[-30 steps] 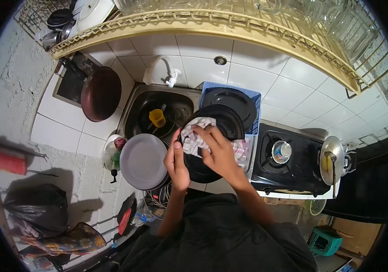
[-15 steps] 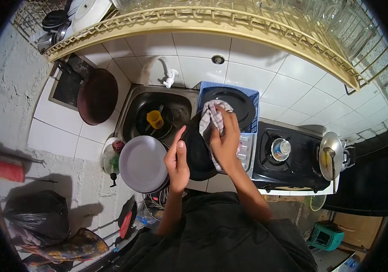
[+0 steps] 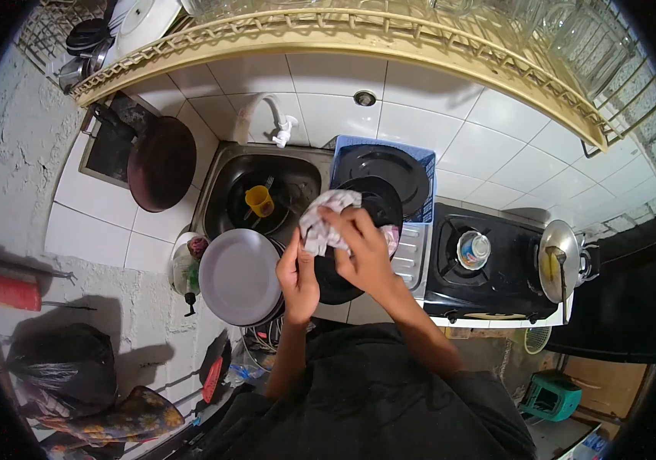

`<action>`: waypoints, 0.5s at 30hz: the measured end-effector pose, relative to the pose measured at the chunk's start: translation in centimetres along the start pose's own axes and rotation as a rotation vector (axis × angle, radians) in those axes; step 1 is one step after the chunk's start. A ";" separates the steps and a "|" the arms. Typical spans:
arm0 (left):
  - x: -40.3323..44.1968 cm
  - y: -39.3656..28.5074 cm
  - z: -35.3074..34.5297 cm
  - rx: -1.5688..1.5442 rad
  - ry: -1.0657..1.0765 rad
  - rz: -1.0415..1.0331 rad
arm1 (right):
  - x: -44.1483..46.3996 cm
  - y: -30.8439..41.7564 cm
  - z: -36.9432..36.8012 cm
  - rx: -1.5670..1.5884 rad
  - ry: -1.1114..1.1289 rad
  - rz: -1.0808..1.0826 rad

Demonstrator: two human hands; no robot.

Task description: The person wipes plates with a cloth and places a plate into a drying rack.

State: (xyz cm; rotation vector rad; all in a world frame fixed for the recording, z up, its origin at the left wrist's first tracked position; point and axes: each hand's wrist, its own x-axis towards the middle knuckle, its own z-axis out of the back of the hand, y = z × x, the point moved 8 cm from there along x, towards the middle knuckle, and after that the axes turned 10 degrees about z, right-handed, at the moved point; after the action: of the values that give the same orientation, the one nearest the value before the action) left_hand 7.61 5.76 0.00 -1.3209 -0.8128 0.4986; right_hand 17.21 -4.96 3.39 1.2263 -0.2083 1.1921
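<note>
A black plate (image 3: 338, 282) is held up in front of me, tilted, between the sink and the blue basket. My left hand (image 3: 298, 279) grips its left edge, thumb on the near face. In my right hand (image 3: 364, 250) is a white and pink patterned cloth (image 3: 320, 224), pressed against the plate's upper left part. Part of the cloth hangs at the plate's right side. Behind, the blue basket (image 3: 429, 163) holds another black plate (image 3: 397, 178). A stack of plates with a pale grey one (image 3: 240, 276) on top sits left of my left hand.
The metal sink (image 3: 218, 166) holds a yellow cup (image 3: 259, 201) and dark dishes below a white faucet (image 3: 282, 130). A brown pan (image 3: 162, 164) is at the left. On the right are a black stove (image 3: 450, 295) and a metal wok (image 3: 559, 264). A yellow rack (image 3: 374, 38) hangs above.
The cloth and my right hand have moved from the plate's upper right over to its left edge, near my left hand. The plate now faces me more broadly than half a second ago.
</note>
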 end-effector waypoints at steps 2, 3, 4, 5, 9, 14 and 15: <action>-0.3 1.0 0.3 -0.001 0.000 0.003 | 0.0 -0.6 0.9 -0.054 -0.141 0.052; -0.2 -0.6 0.2 0.029 0.030 0.081 | 0.0 -1.6 1.9 -0.101 -0.233 -0.036; -0.1 -1.2 0.0 0.057 0.058 0.156 | 0.0 -2.8 3.1 -0.149 -0.325 -0.120; -0.1 -0.8 0.0 0.064 0.057 0.144 | -0.3 -3.9 3.9 -0.194 -0.381 -0.138; -0.4 -0.5 0.0 0.024 0.050 0.176 | 0.0 -1.8 2.9 -0.151 -0.225 -0.099; -0.2 -1.2 -0.2 -0.050 0.031 0.200 | -1.1 -1.9 2.2 -0.119 -0.162 -0.125; -0.2 -1.3 -0.2 -0.031 0.038 0.208 | -0.9 -2.4 3.7 -0.240 -0.295 -0.076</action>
State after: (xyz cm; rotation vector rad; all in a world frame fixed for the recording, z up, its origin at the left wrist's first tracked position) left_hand 7.43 5.20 1.24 -1.4472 -0.6571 0.6257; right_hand 20.38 -8.08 2.80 1.1824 -0.5053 0.8892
